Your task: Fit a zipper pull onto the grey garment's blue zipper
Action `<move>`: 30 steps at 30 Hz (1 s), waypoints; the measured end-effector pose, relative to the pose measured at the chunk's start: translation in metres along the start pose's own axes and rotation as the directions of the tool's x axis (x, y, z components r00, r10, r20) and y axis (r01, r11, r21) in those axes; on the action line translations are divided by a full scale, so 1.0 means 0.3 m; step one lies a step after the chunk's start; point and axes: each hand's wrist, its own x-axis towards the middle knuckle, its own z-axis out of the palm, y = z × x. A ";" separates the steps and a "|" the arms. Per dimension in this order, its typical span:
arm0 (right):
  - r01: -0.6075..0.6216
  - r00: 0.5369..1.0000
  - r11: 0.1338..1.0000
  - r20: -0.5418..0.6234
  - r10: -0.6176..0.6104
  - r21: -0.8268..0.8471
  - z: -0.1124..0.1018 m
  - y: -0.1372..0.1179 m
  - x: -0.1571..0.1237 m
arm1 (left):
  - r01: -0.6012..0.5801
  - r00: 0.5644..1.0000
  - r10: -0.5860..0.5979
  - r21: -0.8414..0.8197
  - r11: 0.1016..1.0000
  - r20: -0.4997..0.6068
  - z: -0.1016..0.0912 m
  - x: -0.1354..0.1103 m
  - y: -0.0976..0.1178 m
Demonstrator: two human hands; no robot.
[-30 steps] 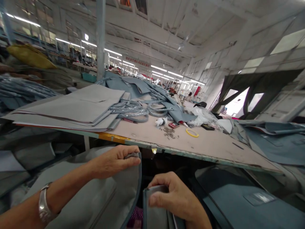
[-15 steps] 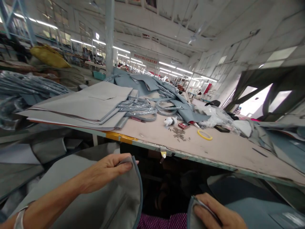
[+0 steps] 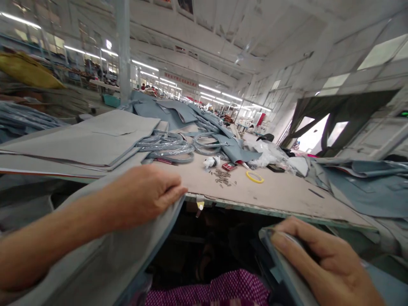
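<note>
My left hand (image 3: 145, 193) grips the upper edge of a large grey fabric panel (image 3: 105, 255) with darker piping, lifted to the near edge of the work table (image 3: 280, 199). My right hand (image 3: 321, 259) pinches the piped corner of the grey-blue fabric piece (image 3: 280, 255) at the lower right, thumb on top, fingers curled round it. Between the two pieces a dark gap opens below the table edge, with purple patterned cloth (image 3: 223, 291) at the bottom.
On the table lie a stack of grey panels (image 3: 86, 140), coils of grey piping (image 3: 165, 146), blue-grey fabric heaps (image 3: 366, 187), a yellow tape ring (image 3: 255, 177), small metal parts (image 3: 223, 176) and white plastic wrap (image 3: 267, 153). A pillar (image 3: 123, 51) stands behind.
My left hand has raised the grey panel from below the table edge up to it. My right hand has swung its fabric edge out to the right and lifted it.
</note>
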 end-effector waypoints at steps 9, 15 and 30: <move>-0.004 0.973 0.998 0.229 -0.011 0.062 0.299 0.141 0.242 | 0.216 0.930 -0.029 -0.480 0.850 0.367 0.351 0.055 -0.079; -0.028 0.952 0.997 0.306 0.006 0.068 0.336 0.188 0.303 | 0.319 0.884 -0.004 -0.597 0.736 0.468 0.366 0.112 -0.127; 0.058 0.951 0.997 0.300 -0.073 0.059 0.392 0.243 0.351 | 0.509 0.801 -0.009 -0.675 0.535 0.598 0.454 0.192 -0.138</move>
